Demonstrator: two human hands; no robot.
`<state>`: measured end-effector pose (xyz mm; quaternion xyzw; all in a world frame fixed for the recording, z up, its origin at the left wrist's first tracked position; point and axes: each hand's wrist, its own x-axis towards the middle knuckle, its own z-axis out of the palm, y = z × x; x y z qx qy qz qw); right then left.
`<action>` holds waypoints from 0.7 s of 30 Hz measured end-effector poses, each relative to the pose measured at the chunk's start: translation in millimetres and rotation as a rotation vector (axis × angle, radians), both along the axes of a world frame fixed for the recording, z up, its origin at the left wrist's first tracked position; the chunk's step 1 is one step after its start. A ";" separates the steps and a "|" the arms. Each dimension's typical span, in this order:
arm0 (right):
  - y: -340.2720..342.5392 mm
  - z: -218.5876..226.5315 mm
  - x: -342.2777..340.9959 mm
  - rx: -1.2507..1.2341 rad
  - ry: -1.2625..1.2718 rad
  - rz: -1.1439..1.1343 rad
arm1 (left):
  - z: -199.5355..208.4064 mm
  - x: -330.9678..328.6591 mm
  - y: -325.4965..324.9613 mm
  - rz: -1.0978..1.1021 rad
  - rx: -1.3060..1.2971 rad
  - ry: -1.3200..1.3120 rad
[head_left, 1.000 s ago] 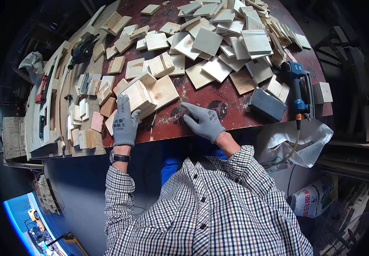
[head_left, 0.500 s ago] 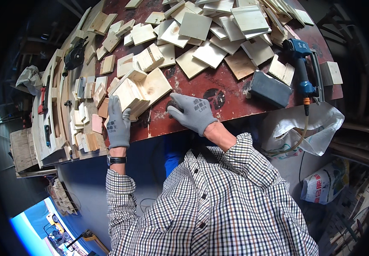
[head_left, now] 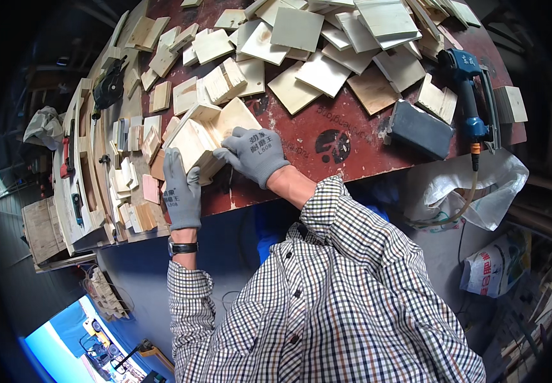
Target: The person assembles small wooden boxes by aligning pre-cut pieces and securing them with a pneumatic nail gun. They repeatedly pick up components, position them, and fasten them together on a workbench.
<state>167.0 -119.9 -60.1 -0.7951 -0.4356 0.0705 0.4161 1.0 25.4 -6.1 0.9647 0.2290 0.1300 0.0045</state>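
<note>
A small open box point(head_left: 194, 142) of pale boards stands near the table's front edge. Along its left side lie the gloved fingers of my left hand point(head_left: 183, 195), with the thumb bent around the near end. My right hand point(head_left: 255, 155), also in a grey glove, grips the box's right board, its fingers curled over the board and partly hidden. Just beyond the box sits a short stack of wooden blocks point(head_left: 225, 80). A pinkish block point(head_left: 151, 188) lies to the left of my left hand.
Loose square boards point(head_left: 297, 29) are heaped across the far side of the red table point(head_left: 292, 142). At the right are a dark grey case point(head_left: 420, 131) and a blue nail gun point(head_left: 466, 89) with a hose. Small offcuts point(head_left: 137, 217) and a dark power tool point(head_left: 107, 89) occupy the left.
My right hand has moved left onto the box's right board; before, it was apart from it. My left hand stays at the box's left side. The whole view has shifted slightly.
</note>
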 end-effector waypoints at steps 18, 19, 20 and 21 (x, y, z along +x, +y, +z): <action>6.4 -19.9 -0.6 0.140 -0.066 -0.064 | -0.2 1.3 -0.7 0.004 -0.033 -0.032; 7.2 -20.5 -1.2 0.138 -0.063 -0.063 | -0.4 1.4 -0.9 0.008 -0.033 -0.034; 7.4 -20.7 -1.4 0.135 -0.059 -0.061 | -0.9 1.1 -0.7 0.008 -0.037 -0.030; 5.6 -20.8 -1.3 0.119 -0.089 -0.052 | -1.6 0.6 -0.3 0.008 -0.040 -0.026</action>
